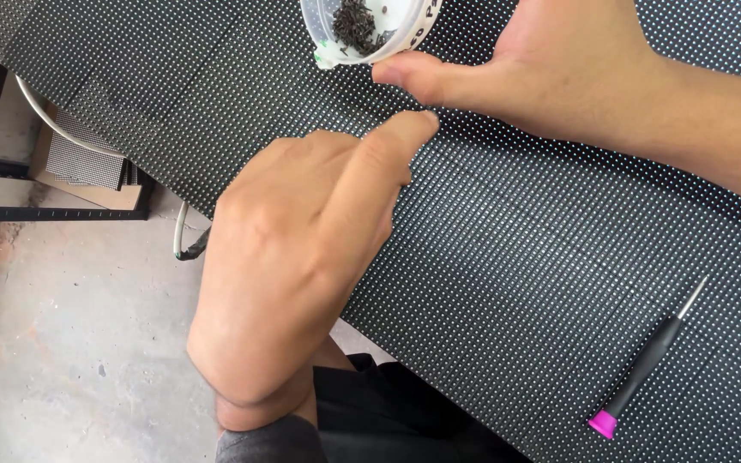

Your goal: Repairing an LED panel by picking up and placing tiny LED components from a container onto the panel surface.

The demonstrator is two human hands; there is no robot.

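Right hand (576, 64) fingers tip the clear plastic cup of small dark screws (362, 26); left hand (293, 257) fingers, curled and empty, could knock it, spilling screws over the black dotted panel (516, 257)

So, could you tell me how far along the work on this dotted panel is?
Done: nothing visibly finished; the dotted black panel shows no mark of completed work. In hand: the left hand presses a fingertip on the panel, and the right hand touches the clear cup of small dark parts. Left: the cup holds many parts, and the pink-capped screwdriver lies untouched.

A black dotted display panel (516, 257) fills the view; smaller panels in a cardboard box (87, 176) lie left.
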